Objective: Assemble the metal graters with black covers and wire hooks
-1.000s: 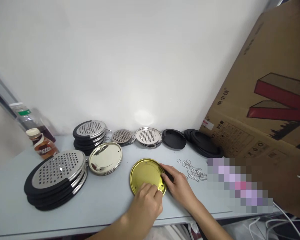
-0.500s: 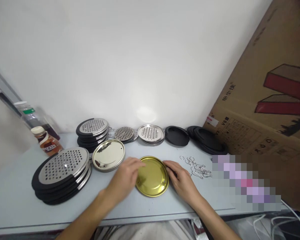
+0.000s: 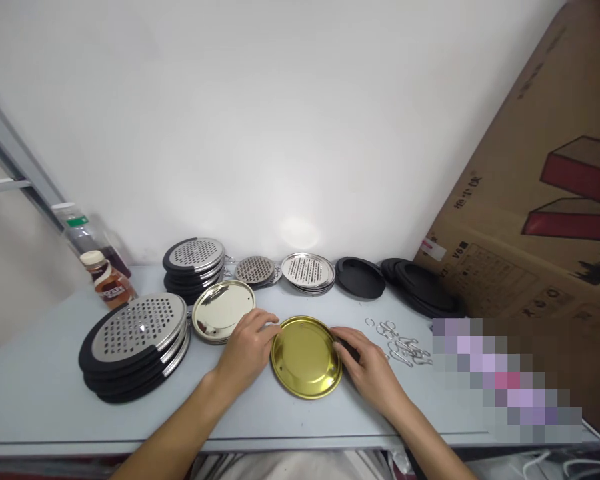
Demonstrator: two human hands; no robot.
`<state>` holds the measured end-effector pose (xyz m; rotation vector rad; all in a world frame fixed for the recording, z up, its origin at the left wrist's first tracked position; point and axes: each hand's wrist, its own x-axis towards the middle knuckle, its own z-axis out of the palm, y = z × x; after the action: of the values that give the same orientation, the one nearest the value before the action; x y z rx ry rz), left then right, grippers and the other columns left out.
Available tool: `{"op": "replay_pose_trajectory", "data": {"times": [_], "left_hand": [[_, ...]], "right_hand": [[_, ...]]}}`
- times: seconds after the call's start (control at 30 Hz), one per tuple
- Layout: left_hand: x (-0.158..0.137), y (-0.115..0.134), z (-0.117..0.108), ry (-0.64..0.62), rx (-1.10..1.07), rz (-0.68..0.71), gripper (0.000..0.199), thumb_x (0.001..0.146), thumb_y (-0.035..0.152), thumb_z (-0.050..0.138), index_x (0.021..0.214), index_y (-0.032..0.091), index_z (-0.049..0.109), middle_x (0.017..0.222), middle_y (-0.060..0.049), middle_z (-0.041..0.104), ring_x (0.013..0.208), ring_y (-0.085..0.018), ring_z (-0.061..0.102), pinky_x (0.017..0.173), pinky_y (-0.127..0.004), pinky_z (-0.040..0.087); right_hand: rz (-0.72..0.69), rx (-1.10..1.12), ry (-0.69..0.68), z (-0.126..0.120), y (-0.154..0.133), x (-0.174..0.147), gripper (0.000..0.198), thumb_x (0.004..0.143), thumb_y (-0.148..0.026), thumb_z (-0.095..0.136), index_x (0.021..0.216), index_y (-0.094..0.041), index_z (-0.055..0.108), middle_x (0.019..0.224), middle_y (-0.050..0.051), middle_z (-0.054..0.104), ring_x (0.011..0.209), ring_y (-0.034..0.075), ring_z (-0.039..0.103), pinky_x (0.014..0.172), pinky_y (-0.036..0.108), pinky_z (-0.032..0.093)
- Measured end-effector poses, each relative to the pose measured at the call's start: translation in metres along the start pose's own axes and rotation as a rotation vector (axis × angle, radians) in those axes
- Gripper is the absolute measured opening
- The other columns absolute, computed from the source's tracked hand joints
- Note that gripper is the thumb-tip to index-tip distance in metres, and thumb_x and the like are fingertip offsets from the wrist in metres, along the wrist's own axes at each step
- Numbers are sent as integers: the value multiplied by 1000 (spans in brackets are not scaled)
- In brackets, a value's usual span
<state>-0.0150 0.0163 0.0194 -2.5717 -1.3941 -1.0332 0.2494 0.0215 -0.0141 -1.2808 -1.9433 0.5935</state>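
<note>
My right hand's (image 3: 370, 367) thumb and forefinger are parted, touching the right rim of the gold disc (image 3: 307, 360), which lies flat in front of me. Left hand's (image 3: 245, 347) fingers are loosely bent, slightly apart at the opposite rim; can't tell if they're touching. Shiny silver discs (image 3: 223, 308) crowd that hand, metal hooks (image 3: 407, 350) sit right of the other, grater stack (image 3: 135, 340) further left, cardboard box (image 3: 510, 267) far right.
</note>
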Motion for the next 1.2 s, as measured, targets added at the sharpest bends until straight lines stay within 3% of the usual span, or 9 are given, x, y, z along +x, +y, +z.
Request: {"op": "replay_pose_trajectory", "data": {"times": [0.13,0.2,0.33,0.5,0.7,0.93,1.07,1.2], "left_hand": [[35,-12,-17,-70,200,-282,30,90,21,54,119,17,60,126,-14,56,123,-29,46,104,-45,37],[61,-29,-23,-180,224,-443,45,88,38,59,126,16,53,132,-16,52,128,-31,42,106,-42,33],[98,-71,-21,-259,225,-601,73,77,58,64,130,12,46,134,-24,49,128,-40,43,100,-44,36],[107,-107,-6,-356,195,-695,107,66,69,67,145,11,24,146,-30,34,136,-44,32,102,-46,31],[107,-119,0,-396,164,-691,113,62,71,68,147,14,21,147,-28,35,137,-44,31,101,-45,32],[114,-102,-10,-333,159,-620,113,66,69,67,150,15,13,146,-26,37,136,-42,32,104,-45,30],[105,-65,-24,-335,127,-497,109,67,66,69,151,19,17,148,-21,36,138,-39,30,108,-44,28],[70,-18,-30,-396,54,-276,102,63,59,76,148,28,30,152,-15,33,140,-38,27,111,-50,24]], "right_hand": [[-13,-12,-8,-1,-2,0,32,91,-38,53,116,-22,64,118,10,67,112,26,61,97,42,49],[-21,-14,-4,-1,-2,0,32,91,-39,54,116,-22,64,119,10,66,111,26,61,96,42,49],[-15,-18,-9,-2,-1,0,33,91,-39,53,117,-22,64,119,10,66,112,27,60,97,43,48],[-16,-14,-14,-2,-2,0,32,91,-38,54,116,-21,64,119,10,66,113,26,60,97,41,49],[-12,-13,-16,-3,-4,1,33,90,-38,55,117,-21,64,119,10,66,112,26,60,97,41,48],[-10,-13,0,-3,-5,0,33,90,-39,55,117,-22,64,119,10,66,112,27,61,97,42,49],[5,1,16,-2,-2,0,34,92,-38,51,118,-21,64,120,11,67,112,27,61,97,43,50],[17,32,46,0,2,0,35,95,-35,44,122,-22,62,121,10,67,110,26,63,97,44,50]]}}
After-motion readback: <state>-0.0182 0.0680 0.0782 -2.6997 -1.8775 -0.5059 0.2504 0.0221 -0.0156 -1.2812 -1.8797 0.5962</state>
